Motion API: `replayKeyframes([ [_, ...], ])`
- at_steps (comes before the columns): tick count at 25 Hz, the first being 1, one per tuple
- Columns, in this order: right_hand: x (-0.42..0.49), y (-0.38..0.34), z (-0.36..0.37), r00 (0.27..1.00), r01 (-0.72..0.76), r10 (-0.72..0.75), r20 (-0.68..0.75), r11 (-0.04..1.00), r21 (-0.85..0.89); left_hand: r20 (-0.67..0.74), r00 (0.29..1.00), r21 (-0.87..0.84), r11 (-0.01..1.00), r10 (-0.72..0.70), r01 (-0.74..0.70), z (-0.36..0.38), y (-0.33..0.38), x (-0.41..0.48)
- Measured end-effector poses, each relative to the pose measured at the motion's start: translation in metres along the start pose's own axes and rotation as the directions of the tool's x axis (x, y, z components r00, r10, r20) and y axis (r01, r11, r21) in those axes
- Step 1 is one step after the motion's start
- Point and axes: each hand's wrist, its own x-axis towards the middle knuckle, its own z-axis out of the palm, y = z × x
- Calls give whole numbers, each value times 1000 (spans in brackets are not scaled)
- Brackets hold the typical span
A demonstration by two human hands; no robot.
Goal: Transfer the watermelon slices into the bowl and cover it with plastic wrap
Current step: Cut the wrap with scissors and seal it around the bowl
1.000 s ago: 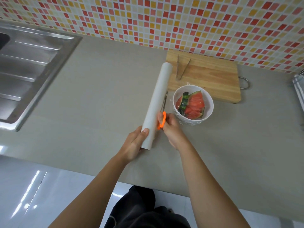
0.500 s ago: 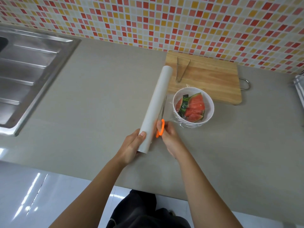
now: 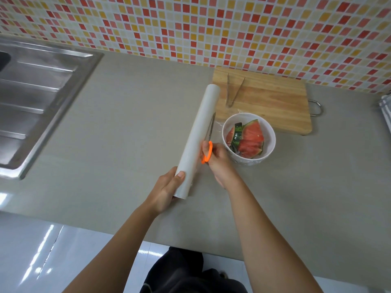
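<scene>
A white bowl on the grey counter holds red watermelon slices with green rind, and clear plastic wrap lies stretched over its top. Just left of it lies a long white roll of plastic wrap, its near end gripped by my left hand. My right hand holds orange-handled scissors, whose blades run along the film between roll and bowl. The film itself is hard to make out.
A wooden cutting board with metal tongs lies behind the bowl against the tiled wall. A steel sink drainboard fills the left. A rack edge shows at the far right. The counter's front edge is near my body.
The roll, bowl and both hands keep nearly the same positions. The scissors stay beside the roll, with only a slight shift of the view.
</scene>
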Motion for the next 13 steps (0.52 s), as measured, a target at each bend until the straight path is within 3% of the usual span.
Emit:
replayKeyframes([
  [6, 16, 3, 5, 993, -113, 114, -13, 993, 18, 1, 1000, 19, 1000, 13, -13, -6, -4, -5],
  [13, 28, -5, 5, 994, -90, 94, -55, 994, 69, -9, 1000, 38, 999, 21, -20, -13, -7, -3],
])
